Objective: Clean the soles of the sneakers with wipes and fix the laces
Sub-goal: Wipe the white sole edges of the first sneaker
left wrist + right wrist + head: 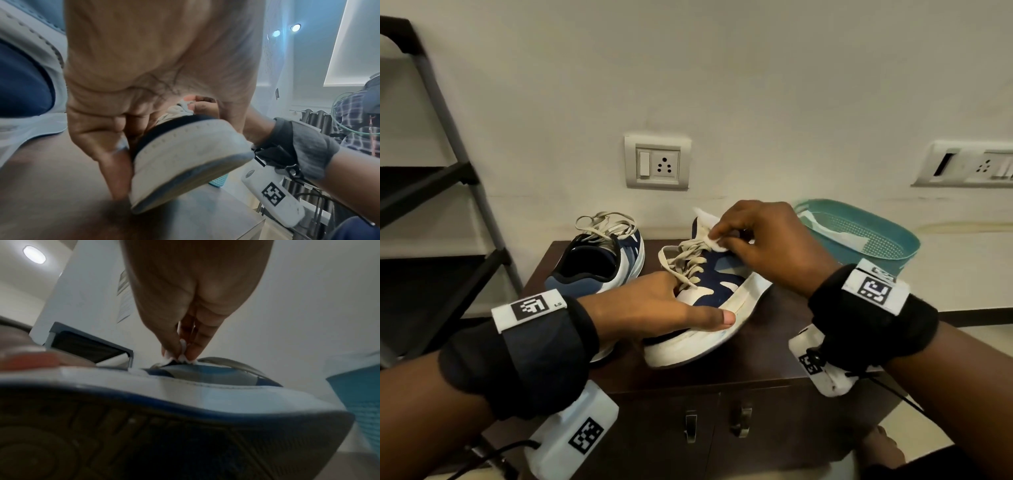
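A black shoe rack (431, 192) stood at far left. On the dark tabletop (763, 346) sat the second sneaker (599, 260), laces loose. Beside it, the left hand (654, 308) gripped the heel of the tilted sneaker (709, 294), thumb along its white sole edge. The right hand (767, 246) pinched a white wipe (714, 240) against the laces (688, 260). A teal basket (866, 236) stood at right.

Dark wooden cabinet (767, 363) bearing two sneakers: one (599, 263) flat, the other (709, 308) tilted
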Demonstrator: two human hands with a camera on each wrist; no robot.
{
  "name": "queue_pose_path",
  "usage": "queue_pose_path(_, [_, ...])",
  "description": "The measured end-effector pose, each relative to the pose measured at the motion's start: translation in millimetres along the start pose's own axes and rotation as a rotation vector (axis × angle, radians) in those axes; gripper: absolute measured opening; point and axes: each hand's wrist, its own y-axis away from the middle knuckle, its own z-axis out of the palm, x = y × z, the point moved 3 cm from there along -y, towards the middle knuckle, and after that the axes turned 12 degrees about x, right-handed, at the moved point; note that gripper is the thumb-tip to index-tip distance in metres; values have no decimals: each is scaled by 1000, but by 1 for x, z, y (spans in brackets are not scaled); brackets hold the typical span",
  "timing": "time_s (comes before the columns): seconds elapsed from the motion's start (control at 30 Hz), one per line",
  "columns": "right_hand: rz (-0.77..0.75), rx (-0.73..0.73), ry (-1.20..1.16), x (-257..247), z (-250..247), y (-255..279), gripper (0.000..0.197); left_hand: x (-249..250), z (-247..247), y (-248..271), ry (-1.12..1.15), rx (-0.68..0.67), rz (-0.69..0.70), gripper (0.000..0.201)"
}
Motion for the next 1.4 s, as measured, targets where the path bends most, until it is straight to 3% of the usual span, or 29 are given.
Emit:
queue_pose_path(0.2, [97, 80, 141, 10, -2, -9, 21, 0, -1, 1, 19, -5, 2, 22])
queue_pose_path(0.37, [55, -49, 29, -7, 1, -1, 16, -1, -2, 0, -13, 28, -14, 26])
queue_pose_path(0.53, [206, 54, 168, 23, -12, -8, 20, 0, -2, 1, -17, 21, -23, 24])
queue_pose_path(0.63, [283, 104, 128, 29, -19, -4, 18, 1, -4, 2, -37, 32, -20, 25])
queue_pose_path(0.87, [212, 44, -9, 3, -2, 11, 15, 1, -2, -2, -19, 6, -8, 20])
queue_pose_path(1.07, [351, 145, 72, 36, -11, 3, 16, 2, -3, 0, -45, 20, -6, 25])
queue_pose_path(1.23, [304, 104, -50, 14, -3, 2, 13, 3, -3, 0, -75, 17, 6, 24])
queue_pose_path(1.4, [370, 202, 54, 36, -11, -5, 15, 4, -2, 2, -64, 8, 19, 24])
